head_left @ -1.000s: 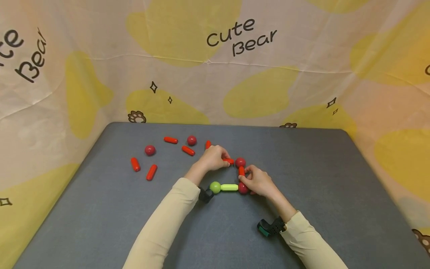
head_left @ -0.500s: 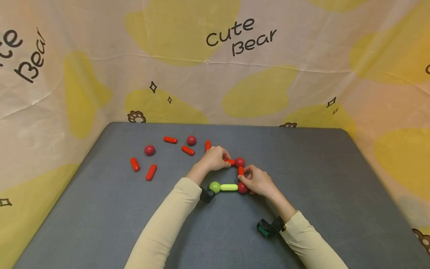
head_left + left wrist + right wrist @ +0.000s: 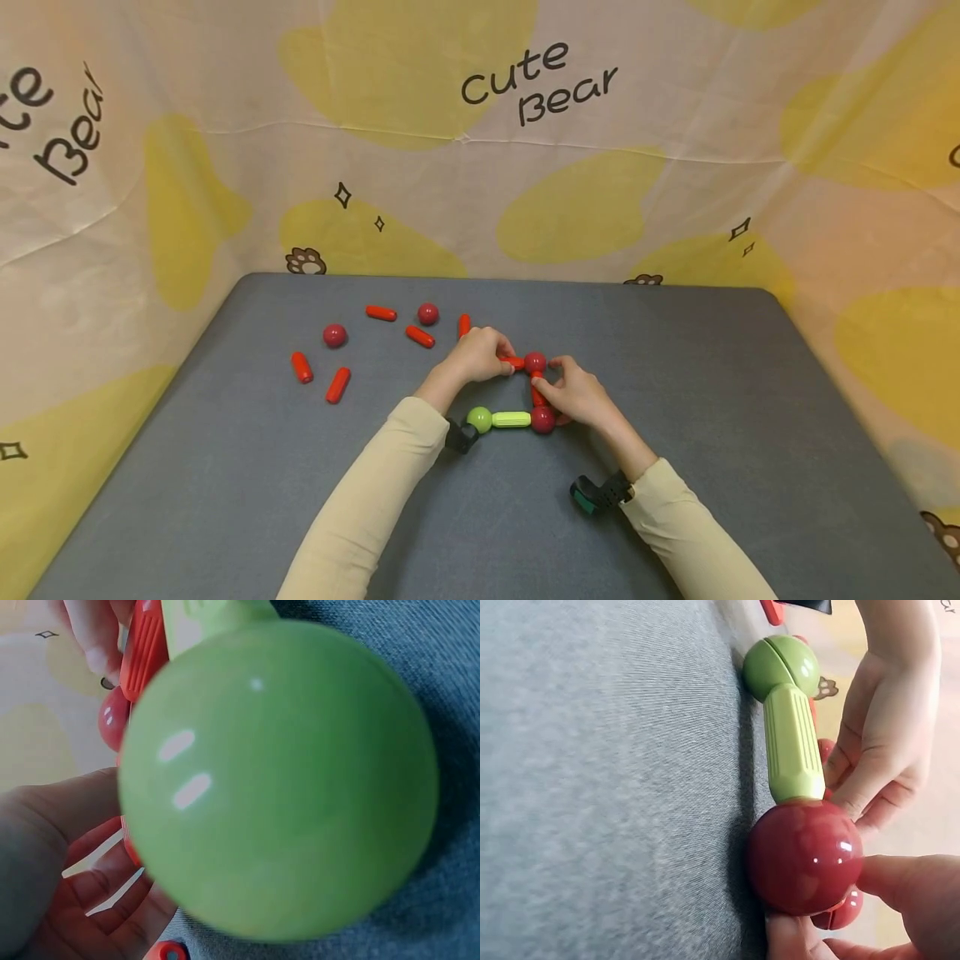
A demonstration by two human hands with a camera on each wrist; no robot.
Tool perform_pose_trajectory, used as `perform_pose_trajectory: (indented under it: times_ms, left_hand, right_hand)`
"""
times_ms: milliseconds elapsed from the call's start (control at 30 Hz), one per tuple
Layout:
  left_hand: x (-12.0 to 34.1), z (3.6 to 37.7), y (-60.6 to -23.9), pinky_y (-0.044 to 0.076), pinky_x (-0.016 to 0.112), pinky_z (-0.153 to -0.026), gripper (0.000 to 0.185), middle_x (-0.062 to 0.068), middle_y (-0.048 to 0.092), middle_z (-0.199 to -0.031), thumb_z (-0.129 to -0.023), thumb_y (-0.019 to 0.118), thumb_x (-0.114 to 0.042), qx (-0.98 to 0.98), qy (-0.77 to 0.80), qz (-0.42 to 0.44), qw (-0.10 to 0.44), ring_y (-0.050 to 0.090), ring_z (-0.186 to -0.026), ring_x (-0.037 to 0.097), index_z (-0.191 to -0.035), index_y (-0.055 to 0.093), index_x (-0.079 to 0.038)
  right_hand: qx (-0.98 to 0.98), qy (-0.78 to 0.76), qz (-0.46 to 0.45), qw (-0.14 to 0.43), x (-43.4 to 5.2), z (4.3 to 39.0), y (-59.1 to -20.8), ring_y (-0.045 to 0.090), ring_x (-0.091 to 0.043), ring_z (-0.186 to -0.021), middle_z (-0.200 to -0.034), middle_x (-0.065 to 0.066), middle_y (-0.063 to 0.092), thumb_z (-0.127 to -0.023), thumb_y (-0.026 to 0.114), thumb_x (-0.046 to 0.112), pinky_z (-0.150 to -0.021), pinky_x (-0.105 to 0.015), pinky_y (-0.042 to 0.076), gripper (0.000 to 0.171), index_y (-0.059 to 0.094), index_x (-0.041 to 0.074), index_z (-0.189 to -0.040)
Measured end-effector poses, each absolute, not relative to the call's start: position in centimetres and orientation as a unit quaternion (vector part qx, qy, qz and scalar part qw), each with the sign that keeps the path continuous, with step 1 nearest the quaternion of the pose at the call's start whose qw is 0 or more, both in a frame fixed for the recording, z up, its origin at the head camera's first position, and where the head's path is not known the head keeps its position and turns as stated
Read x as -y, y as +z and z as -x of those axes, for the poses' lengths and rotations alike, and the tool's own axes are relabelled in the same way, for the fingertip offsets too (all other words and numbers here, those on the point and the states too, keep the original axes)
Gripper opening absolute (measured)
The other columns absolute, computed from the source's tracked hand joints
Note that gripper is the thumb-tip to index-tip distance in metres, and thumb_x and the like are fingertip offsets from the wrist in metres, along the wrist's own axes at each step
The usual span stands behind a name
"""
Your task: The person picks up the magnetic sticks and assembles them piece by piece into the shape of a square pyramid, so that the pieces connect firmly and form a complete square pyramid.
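On the grey surface [image 3: 675,400], loose red rods [image 3: 338,384] and red balls [image 3: 334,335] lie unused at left. My left hand [image 3: 476,354] pinches a red rod [image 3: 513,362] against the corner ball [image 3: 535,362]; my right hand [image 3: 573,396] grips the upright rod there. The green ball [image 3: 480,418], green rod [image 3: 512,418] and red ball [image 3: 542,419] already join. The frame looks half-built. The backdrop [image 3: 480,150] reads "cute Bear".

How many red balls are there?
4: two loose red balls at the far left, two in the frame, far corner and near corner. Hands may hide more.
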State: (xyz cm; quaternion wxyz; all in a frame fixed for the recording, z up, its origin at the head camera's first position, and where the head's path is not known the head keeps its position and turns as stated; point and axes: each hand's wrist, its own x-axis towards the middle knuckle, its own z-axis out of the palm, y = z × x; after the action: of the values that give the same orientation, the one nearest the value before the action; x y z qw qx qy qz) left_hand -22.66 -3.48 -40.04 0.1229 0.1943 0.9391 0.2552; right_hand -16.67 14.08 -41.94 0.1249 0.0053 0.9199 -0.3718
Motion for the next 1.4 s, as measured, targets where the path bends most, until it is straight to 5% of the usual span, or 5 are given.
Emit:
perform_pose_trajectory:
  times_ms: [800,1100,1400]
  left_hand:
    - [4.5,22.5,-40.1,0.047,0.030,-0.076,0.022,-0.001,0.069,-0.093,-0.079,0.071,-0.020,-0.933,0.266,-0.216,0.112,0.061,-0.084,0.013,-0.099,0.070,-0.012]
    - [7.7,22.2,-39.1,0.050,0.028,-0.070,0.019,0.000,0.067,-0.091,-0.079,0.070,-0.015,-0.925,0.321,-0.202,0.034,0.063,-0.080,0.012,-0.098,0.070,-0.010]
    - [11.2,24.0,-38.8,0.050,0.035,-0.078,0.021,0.005,0.066,-0.099,-0.082,0.069,-0.018,-0.916,0.376,-0.112,-0.081,0.063,-0.089,0.021,-0.101,0.069,-0.010]
  right_hand:
    - [-0.913,-0.385,-0.005,0.133,-13.9,17.1,-42.0,0.056,-0.012,-0.048,-0.073,-0.005,0.062,-0.087,0.060,0.027,-0.045,-0.027,0.048,0.055,0.041,0.002,-0.132]
    - [-0.911,-0.391,0.000,0.130,-14.1,16.9,-42.1,0.056,-0.012,-0.048,-0.072,-0.005,0.062,-0.087,0.060,0.027,-0.046,-0.028,0.049,0.056,0.040,0.002,-0.132]
    - [-0.914,-0.386,0.001,0.126,-14.1,16.8,-42.2,0.054,-0.012,-0.049,-0.072,-0.004,0.060,-0.087,0.061,0.028,-0.045,-0.027,0.046,0.055,0.041,0.003,-0.132]
